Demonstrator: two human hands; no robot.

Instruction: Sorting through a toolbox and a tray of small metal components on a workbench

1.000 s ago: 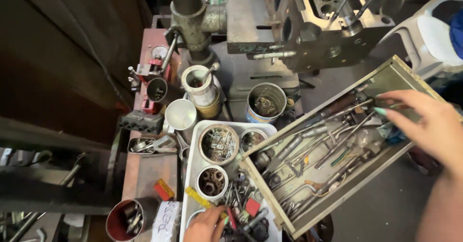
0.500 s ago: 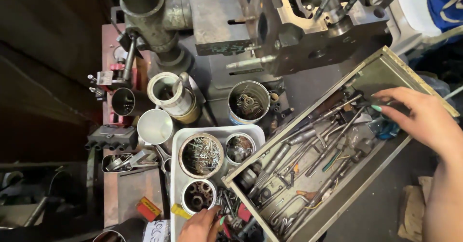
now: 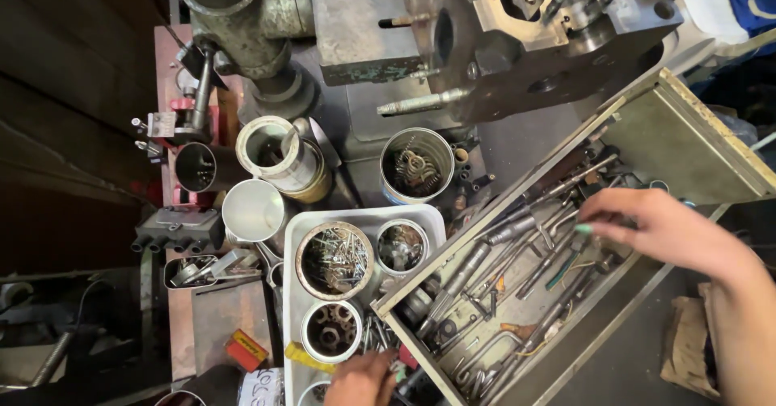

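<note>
A long grey metal tool drawer [image 3: 695,139] lies diagonally across the workbench, full of sockets, extension bars and wrenches. My right hand [image 3: 659,232] hovers over its middle with the fingers stretched out to the left, fingertips close to a ratchet handle and some bars; I see nothing gripped in it. My left hand [image 3: 361,380] is at the bottom edge, resting among small parts at the drawer's near corner and the white tray [image 3: 293,244]. Whether it grips anything there is hidden.
The white tray holds cans of screws [image 3: 334,259] and fittings. Behind it stand a tin of springs [image 3: 416,165], an empty metal cup [image 3: 253,209] and a jar [image 3: 275,151]. A drill press column [image 3: 234,10] and a heavy engine block [image 3: 533,42] rise at the back.
The camera has dipped and moved closer. My right hand slid left and down from the drawer's upper end to its middle. My left hand stays at the drawer's near corner.
</note>
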